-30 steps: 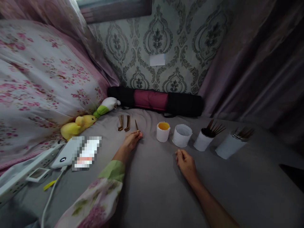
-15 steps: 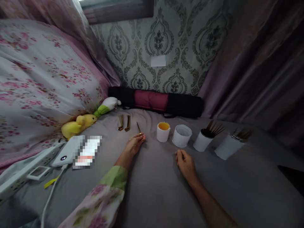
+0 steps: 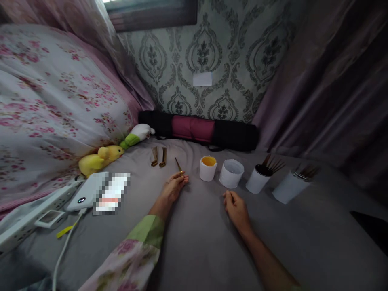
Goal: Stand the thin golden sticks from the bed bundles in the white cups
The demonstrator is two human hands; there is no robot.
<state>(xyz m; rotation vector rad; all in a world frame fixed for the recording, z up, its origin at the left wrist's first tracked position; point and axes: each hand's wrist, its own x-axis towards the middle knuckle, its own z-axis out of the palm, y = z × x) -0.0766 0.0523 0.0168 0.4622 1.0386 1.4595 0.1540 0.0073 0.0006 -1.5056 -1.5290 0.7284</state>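
My left hand is closed on a thin, pointed brown stick with a gold-coloured part by the fingers. Its tip points away from me. Beyond it lie two small bundles of thin brown sticks with bent ends, a left bundle and a right bundle. My right hand rests on the grey sheet with its fingers curled; their inside is hidden. Nearest to it is a wide white cup. A smaller white cup with a yellow inside stands left of that one.
Two white holders with brown sticks, an upright holder and a tilted holder, are at the right. A black and maroon roll lies along the wall. Plush toys, a power bank and a power strip are at the left.
My left hand has shifted slightly to the right and towards me with the stick. My right hand looks nearly unmoved.
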